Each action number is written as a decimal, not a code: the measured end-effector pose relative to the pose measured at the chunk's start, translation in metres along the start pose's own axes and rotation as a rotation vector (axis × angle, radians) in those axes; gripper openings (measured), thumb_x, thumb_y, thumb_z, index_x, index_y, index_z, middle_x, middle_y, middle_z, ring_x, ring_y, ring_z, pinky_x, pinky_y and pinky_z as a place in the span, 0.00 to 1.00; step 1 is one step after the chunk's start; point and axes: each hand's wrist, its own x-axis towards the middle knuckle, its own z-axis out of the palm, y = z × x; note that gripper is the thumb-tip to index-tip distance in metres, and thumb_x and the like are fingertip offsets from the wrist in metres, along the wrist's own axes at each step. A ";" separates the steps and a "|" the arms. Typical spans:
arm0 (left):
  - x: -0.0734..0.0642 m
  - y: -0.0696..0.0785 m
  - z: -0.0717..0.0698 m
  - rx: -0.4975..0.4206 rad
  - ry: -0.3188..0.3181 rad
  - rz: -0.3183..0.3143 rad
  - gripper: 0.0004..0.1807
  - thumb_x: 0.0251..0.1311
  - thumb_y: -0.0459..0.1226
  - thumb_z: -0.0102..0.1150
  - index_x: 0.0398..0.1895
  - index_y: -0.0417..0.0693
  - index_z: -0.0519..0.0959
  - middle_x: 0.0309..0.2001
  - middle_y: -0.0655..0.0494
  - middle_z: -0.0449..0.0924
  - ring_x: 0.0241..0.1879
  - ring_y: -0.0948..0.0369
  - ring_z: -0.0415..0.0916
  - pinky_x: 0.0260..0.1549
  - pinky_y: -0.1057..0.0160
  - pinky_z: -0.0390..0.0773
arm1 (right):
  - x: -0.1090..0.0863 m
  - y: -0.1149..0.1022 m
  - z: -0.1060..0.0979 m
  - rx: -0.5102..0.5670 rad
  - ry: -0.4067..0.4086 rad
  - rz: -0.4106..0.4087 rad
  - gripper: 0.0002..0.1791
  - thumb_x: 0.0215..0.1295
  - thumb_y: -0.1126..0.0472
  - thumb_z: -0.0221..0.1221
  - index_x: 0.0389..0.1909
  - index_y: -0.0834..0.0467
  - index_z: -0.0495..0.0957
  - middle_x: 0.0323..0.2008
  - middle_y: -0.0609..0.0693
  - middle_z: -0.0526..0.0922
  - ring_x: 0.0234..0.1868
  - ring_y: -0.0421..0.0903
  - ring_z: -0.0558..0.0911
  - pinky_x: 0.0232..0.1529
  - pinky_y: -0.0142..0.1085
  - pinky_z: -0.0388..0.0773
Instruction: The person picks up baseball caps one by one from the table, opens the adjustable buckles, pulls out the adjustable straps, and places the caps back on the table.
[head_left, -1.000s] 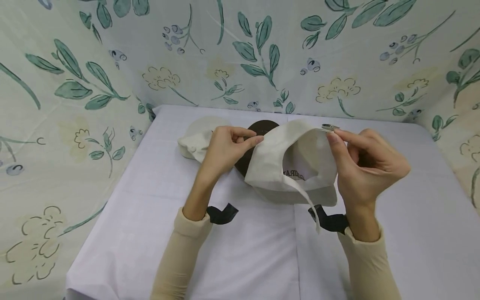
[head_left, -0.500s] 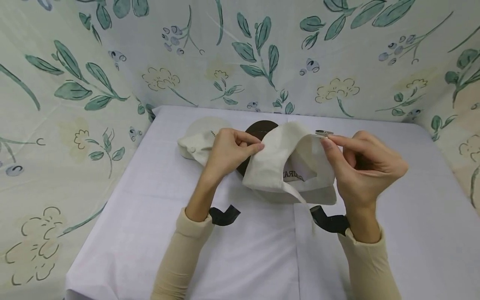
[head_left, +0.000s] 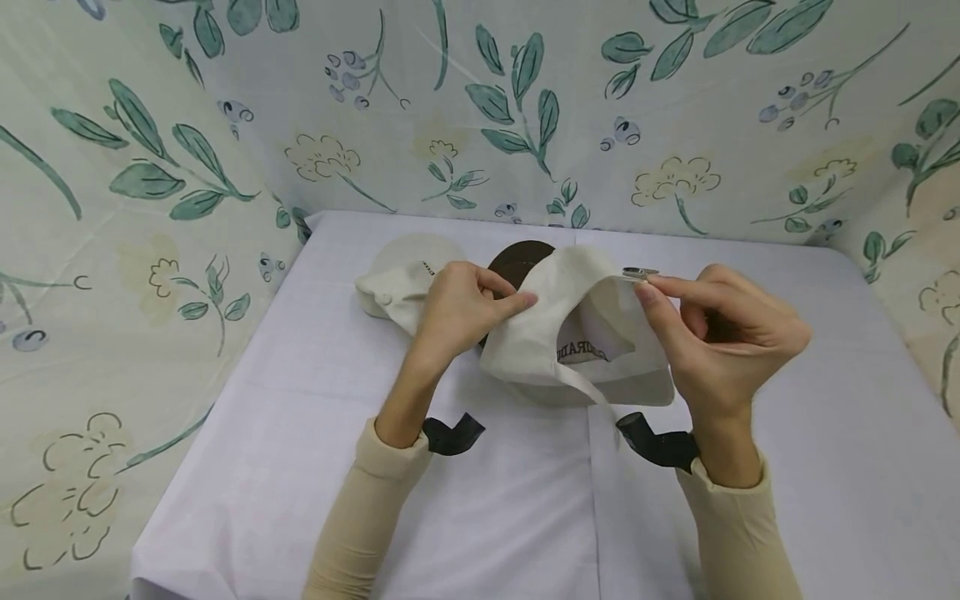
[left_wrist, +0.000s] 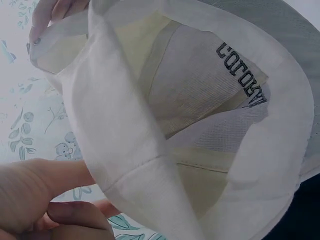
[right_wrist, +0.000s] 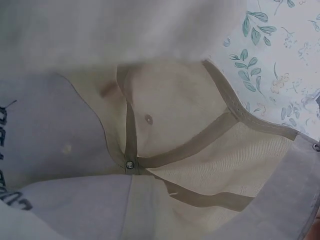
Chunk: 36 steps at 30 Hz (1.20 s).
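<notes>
A cream baseball cap (head_left: 521, 333) is held up over the table with its hollow inside facing me. Dark lettering shows in reverse inside it in the head view. My left hand (head_left: 461, 308) pinches the cap's left side, thumb on the near face. My right hand (head_left: 738, 346) pinches the end of the back band beside a small metal buckle (head_left: 640, 272). A loose strap (head_left: 581, 383) hangs from the other side of the back opening. In the right wrist view, the cap's seamed inside (right_wrist: 185, 110) fills most of the picture.
Behind the left hand, another cream cap (head_left: 393, 287) lies on the white-covered table (head_left: 300, 467). A dark brown cap (head_left: 521, 260) lies partly hidden behind the held cap. Floral cloth (head_left: 420, 108) rises at the back and sides.
The buckle end and my right hand have moved a little left and down. My left hand has shifted slightly right and down, with its thumb further over the cap.
</notes>
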 end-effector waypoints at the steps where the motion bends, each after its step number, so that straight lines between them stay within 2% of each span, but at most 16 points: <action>1: 0.000 0.000 0.000 0.011 0.003 0.003 0.10 0.56 0.42 0.78 0.28 0.45 0.91 0.10 0.60 0.66 0.14 0.65 0.61 0.19 0.66 0.61 | 0.000 0.000 0.000 0.003 -0.005 0.000 0.10 0.41 0.77 0.74 0.17 0.80 0.82 0.09 0.45 0.59 0.17 0.34 0.54 0.23 0.25 0.43; 6: 0.002 -0.002 0.002 0.018 0.037 0.031 0.07 0.58 0.38 0.76 0.28 0.43 0.91 0.10 0.60 0.66 0.13 0.65 0.61 0.19 0.67 0.61 | 0.001 -0.001 -0.001 0.038 -0.034 -0.010 0.09 0.40 0.77 0.74 0.15 0.79 0.82 0.09 0.44 0.58 0.17 0.34 0.54 0.24 0.25 0.42; 9: 0.002 -0.002 0.003 -0.030 0.068 0.055 0.06 0.59 0.36 0.75 0.28 0.43 0.90 0.11 0.59 0.65 0.14 0.65 0.60 0.17 0.67 0.59 | 0.002 -0.001 -0.001 0.085 -0.105 -0.017 0.11 0.41 0.76 0.76 0.15 0.78 0.83 0.09 0.45 0.56 0.18 0.35 0.54 0.24 0.25 0.41; 11: 0.001 -0.001 0.003 -0.075 0.090 0.083 0.05 0.59 0.35 0.74 0.27 0.43 0.90 0.11 0.59 0.64 0.14 0.64 0.59 0.17 0.67 0.57 | 0.003 -0.001 -0.003 0.126 -0.193 -0.009 0.11 0.42 0.75 0.77 0.16 0.77 0.83 0.09 0.46 0.56 0.18 0.35 0.55 0.24 0.24 0.42; 16: -0.001 0.001 0.003 -0.190 0.134 0.179 0.03 0.58 0.31 0.74 0.27 0.41 0.90 0.12 0.59 0.61 0.16 0.64 0.57 0.18 0.68 0.56 | 0.005 0.001 -0.011 0.210 -0.486 0.032 0.08 0.44 0.77 0.77 0.20 0.76 0.85 0.10 0.45 0.59 0.18 0.35 0.56 0.21 0.22 0.47; 20: -0.002 0.004 0.003 -0.260 0.163 0.264 0.03 0.58 0.30 0.73 0.28 0.39 0.90 0.12 0.57 0.61 0.17 0.64 0.57 0.19 0.68 0.56 | 0.005 0.005 -0.019 0.199 -0.694 0.060 0.05 0.49 0.75 0.76 0.25 0.71 0.88 0.12 0.44 0.61 0.18 0.34 0.57 0.19 0.22 0.49; 23: -0.003 0.006 0.002 -0.290 0.174 0.317 0.03 0.58 0.29 0.73 0.28 0.38 0.90 0.13 0.56 0.60 0.17 0.63 0.57 0.19 0.68 0.56 | 0.005 0.009 -0.024 0.162 -0.778 0.064 0.04 0.53 0.73 0.75 0.27 0.69 0.89 0.13 0.43 0.62 0.18 0.33 0.58 0.19 0.22 0.50; 25: -0.003 0.007 0.002 -0.293 0.174 0.348 0.03 0.58 0.29 0.73 0.28 0.38 0.90 0.13 0.56 0.60 0.18 0.63 0.57 0.20 0.69 0.57 | 0.005 0.011 -0.026 0.134 -0.791 0.063 0.03 0.53 0.72 0.75 0.28 0.68 0.89 0.13 0.43 0.62 0.18 0.34 0.58 0.19 0.22 0.50; 28: -0.004 0.008 0.001 -0.285 0.161 0.391 0.02 0.58 0.28 0.72 0.29 0.38 0.90 0.13 0.57 0.60 0.18 0.64 0.57 0.20 0.69 0.58 | 0.005 0.013 -0.028 0.040 -0.745 0.070 0.05 0.49 0.77 0.75 0.27 0.68 0.89 0.13 0.43 0.59 0.18 0.34 0.56 0.19 0.23 0.48; 32: -0.005 0.008 0.000 -0.279 0.137 0.439 0.02 0.59 0.27 0.72 0.29 0.38 0.90 0.13 0.58 0.58 0.18 0.64 0.55 0.20 0.69 0.58 | 0.009 0.017 -0.029 -0.231 -0.614 0.128 0.10 0.47 0.80 0.74 0.31 0.67 0.90 0.14 0.43 0.57 0.18 0.34 0.55 0.19 0.26 0.47; 36: -0.006 0.008 -0.002 -0.285 0.128 0.471 0.02 0.58 0.27 0.72 0.29 0.38 0.90 0.13 0.58 0.57 0.18 0.64 0.54 0.20 0.69 0.57 | 0.012 0.022 -0.031 -0.441 -0.521 0.236 0.12 0.52 0.77 0.74 0.39 0.64 0.91 0.15 0.44 0.56 0.18 0.37 0.54 0.20 0.29 0.49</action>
